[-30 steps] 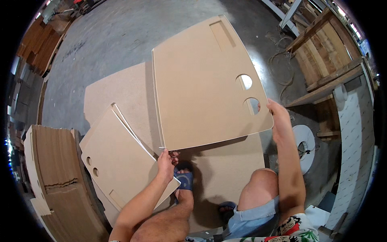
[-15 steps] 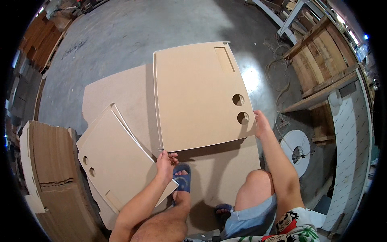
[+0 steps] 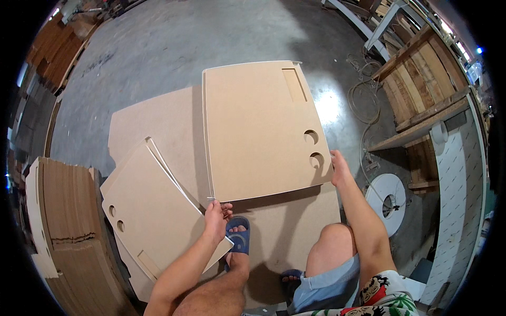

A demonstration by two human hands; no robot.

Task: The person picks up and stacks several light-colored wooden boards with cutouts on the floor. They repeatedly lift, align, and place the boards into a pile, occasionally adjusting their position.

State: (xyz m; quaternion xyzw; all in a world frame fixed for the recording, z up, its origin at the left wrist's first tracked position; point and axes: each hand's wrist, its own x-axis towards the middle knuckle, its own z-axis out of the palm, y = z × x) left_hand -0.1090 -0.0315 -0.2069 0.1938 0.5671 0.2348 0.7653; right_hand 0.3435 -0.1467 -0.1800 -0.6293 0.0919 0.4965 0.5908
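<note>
A tan fibreboard panel (image 3: 255,131) with white edges is held by its sides above a larger board. It has two round holes near its right side and a narrow rectangular recess at the far right. My left hand (image 3: 217,218) is closed on its near left corner, where a thin white edge strip (image 3: 211,198) sticks out. On the right edge, my right hand (image 3: 340,167) grips the panel beside the holes; its fingertips are partly hidden. Left of it, a similar holed panel (image 3: 153,205) lies slanted, with white strips along its edge.
Underneath lies a large brown board (image 3: 153,113) on the grey floor (image 3: 211,31). A tall stack of brown boards (image 3: 79,210) stands at the left. At the right are a white disc-shaped reel (image 3: 377,205), a loose hose (image 3: 363,100) and a wooden crate (image 3: 419,79).
The held panel's far edge has come slightly nearer and lower in view, and both hands have shifted slightly down with it. My grip looks the same.
</note>
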